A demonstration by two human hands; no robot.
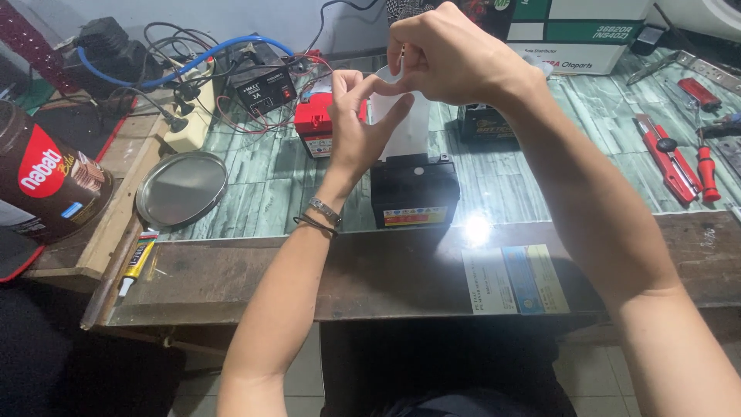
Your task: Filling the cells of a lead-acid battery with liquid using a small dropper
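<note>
My left hand (356, 123) and my right hand (448, 54) both grip a white translucent plastic container (403, 127) held upright over a black box-shaped battery (414, 191). The battery stands on the green-tiled bench near its front edge. My left fingers press the container's side; my right fingers pinch its top. The container's lower end sits on the battery's top. A wristwatch and a dark band circle my left wrist.
A red battery (312, 123) and a black charger (265, 86) with tangled cables sit behind. A round metal lid (181, 188), a glue tube (137, 261) and a brown tin (46, 181) lie at left. Red-handled tools (679, 162) lie at right. Cardboard boxes (575, 31) stand at the back.
</note>
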